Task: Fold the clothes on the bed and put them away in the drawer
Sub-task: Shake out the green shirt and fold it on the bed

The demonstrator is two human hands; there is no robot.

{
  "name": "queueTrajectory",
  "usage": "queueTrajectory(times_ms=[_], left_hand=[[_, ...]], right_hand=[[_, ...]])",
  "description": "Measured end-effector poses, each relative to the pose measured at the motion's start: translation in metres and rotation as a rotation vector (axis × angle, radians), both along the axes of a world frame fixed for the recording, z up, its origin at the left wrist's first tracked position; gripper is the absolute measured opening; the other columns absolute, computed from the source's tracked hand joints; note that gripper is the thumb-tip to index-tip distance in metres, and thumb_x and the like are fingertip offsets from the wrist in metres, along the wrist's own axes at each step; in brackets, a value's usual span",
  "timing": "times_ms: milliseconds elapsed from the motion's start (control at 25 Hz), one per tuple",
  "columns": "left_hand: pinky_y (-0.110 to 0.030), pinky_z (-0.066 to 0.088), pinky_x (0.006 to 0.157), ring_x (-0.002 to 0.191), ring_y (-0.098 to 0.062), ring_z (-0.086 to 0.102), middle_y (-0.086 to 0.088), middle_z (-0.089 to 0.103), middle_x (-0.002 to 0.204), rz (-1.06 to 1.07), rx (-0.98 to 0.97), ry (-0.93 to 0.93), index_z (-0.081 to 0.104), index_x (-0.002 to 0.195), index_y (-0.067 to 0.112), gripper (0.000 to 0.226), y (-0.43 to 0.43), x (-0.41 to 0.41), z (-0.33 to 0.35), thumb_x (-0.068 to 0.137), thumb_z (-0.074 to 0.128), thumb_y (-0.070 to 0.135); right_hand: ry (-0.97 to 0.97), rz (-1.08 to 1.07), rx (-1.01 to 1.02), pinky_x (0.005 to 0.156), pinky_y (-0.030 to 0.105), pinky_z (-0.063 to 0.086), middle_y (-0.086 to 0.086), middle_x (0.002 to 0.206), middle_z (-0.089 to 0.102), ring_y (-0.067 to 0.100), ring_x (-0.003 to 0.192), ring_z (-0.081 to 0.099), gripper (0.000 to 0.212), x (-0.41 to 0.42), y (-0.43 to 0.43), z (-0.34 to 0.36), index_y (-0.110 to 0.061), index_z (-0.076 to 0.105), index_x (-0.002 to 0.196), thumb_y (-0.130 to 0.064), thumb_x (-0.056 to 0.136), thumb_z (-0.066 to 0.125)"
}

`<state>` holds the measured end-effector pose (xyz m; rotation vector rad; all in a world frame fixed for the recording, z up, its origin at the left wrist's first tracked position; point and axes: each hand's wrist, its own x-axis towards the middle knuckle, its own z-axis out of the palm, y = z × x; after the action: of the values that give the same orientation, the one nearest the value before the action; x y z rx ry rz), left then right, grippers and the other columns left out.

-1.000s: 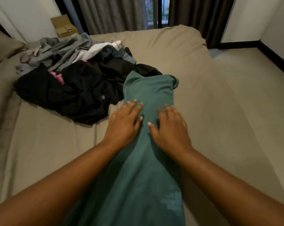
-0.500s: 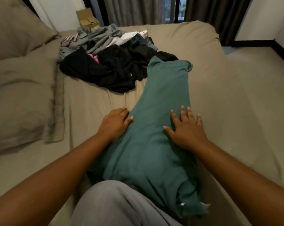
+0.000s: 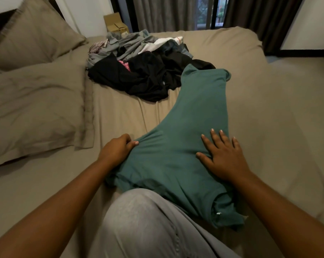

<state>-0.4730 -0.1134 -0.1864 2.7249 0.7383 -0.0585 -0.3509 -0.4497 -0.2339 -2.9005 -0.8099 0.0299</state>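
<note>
While pinched by curled left fingers, teal shirt beneath flat, spread right fingers.

Dim room, weak daylight from the window, wide-angle bending at edges, slight blur

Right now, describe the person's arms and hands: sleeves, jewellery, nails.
The left forearm and right forearm are bare, no sleeve in view. No ring, watch or bracelet shows on the left hand or right hand. Nails look unpainted. Grey trousers cover the knee.
</note>
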Motion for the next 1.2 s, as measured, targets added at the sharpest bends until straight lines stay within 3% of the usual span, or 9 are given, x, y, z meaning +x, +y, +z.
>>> queueTrajectory(times_ms=[160,320,440,560,760,880,960,1080,1200], left_hand=[[-0.034,0.048,0.07,0.084,-0.025,0.065,-0.005,0.069,0.088,-0.02,-0.125,0.072,0.065,0.089,0.017,0.057,0.001,-0.011,0.014,0.09,0.047,0.07],[-0.026,0.056,0.067,0.073,-0.014,0.072,-0.001,0.077,0.081,0.037,-0.527,0.153,0.075,0.085,0.013,0.045,0.004,-0.025,0.038,0.08,0.074,0.058],[-0.026,0.054,0.065,0.069,-0.015,0.067,-0.002,0.073,0.075,0.072,-0.477,0.081,0.072,0.078,0.012,0.041,0.005,-0.025,0.04,0.084,0.074,0.052],[-0.031,0.054,0.075,0.081,-0.019,0.067,-0.004,0.073,0.087,0.085,-0.262,0.009,0.074,0.09,0.015,0.03,0.001,-0.02,0.037,0.09,0.07,0.045],[-0.037,0.056,0.084,0.091,-0.023,0.065,-0.005,0.068,0.099,0.2,-0.302,0.114,0.066,0.098,0.012,0.053,-0.009,-0.028,0.035,0.082,0.07,0.062],[-0.03,0.052,0.074,0.088,-0.019,0.066,-0.004,0.068,0.102,0.207,-0.459,0.162,0.066,0.106,0.013,0.05,-0.024,-0.029,0.044,0.078,0.08,0.051],[-0.032,0.058,0.071,0.086,-0.022,0.07,-0.008,0.073,0.099,0.206,-0.586,0.104,0.071,0.103,0.012,0.036,-0.034,-0.023,0.059,0.082,0.079,0.042],[-0.047,0.06,0.089,0.095,-0.032,0.073,-0.014,0.076,0.101,0.151,-0.827,0.065,0.072,0.108,0.012,0.029,-0.053,-0.008,0.081,0.088,0.073,0.033],[-0.052,0.058,0.09,0.097,-0.032,0.073,-0.014,0.076,0.103,0.106,-0.842,0.062,0.069,0.112,0.013,0.026,-0.065,0.005,0.086,0.091,0.067,0.029]], right_hand=[[0.018,0.006,-0.023,0.121,0.057,0.006,-0.002,0.17,0.005,0.024,0.156,0.003,0.087,-0.001,0.0,0.004,-0.042,0.011,0.159,-0.082,0.083,0.005],[0.09,-0.066,-0.149,0.118,0.063,-0.001,0.005,0.17,-0.002,0.03,0.155,-0.006,0.08,-0.006,0.015,0.02,-0.036,0.008,0.16,-0.075,0.092,0.021],[0.052,0.091,0.01,0.122,0.054,0.007,0.015,0.168,0.012,0.03,0.155,0.005,0.079,-0.025,0.044,0.036,-0.022,0.026,0.157,-0.066,0.092,0.035],[0.204,0.37,0.102,0.124,0.045,0.019,0.013,0.166,0.02,0.028,0.154,0.017,0.087,-0.045,0.071,0.04,-0.022,0.039,0.152,-0.073,0.082,0.034],[0.256,0.404,0.001,0.125,0.046,0.004,0.007,0.17,-0.002,0.024,0.156,-0.003,0.118,-0.058,0.076,0.022,-0.032,0.014,0.16,-0.099,0.063,0.015],[0.343,0.377,0.103,0.126,0.042,0.005,0.005,0.17,0.001,0.019,0.156,-0.001,0.121,-0.055,0.072,0.024,-0.03,0.013,0.161,-0.101,0.062,0.013],[0.472,0.317,0.246,0.126,0.036,0.01,0.005,0.169,0.011,0.017,0.156,0.008,0.11,-0.053,0.071,0.035,-0.026,0.019,0.161,-0.092,0.074,0.031],[0.692,0.246,0.532,0.122,0.027,0.02,-0.001,0.163,0.029,0.012,0.15,0.026,0.087,-0.049,0.069,0.054,-0.023,0.026,0.159,-0.061,0.089,0.061],[0.717,0.278,0.485,0.124,0.033,0.021,-0.003,0.163,0.029,0.013,0.15,0.026,0.113,-0.044,0.06,0.058,-0.025,0.023,0.16,-0.084,0.072,0.061]])
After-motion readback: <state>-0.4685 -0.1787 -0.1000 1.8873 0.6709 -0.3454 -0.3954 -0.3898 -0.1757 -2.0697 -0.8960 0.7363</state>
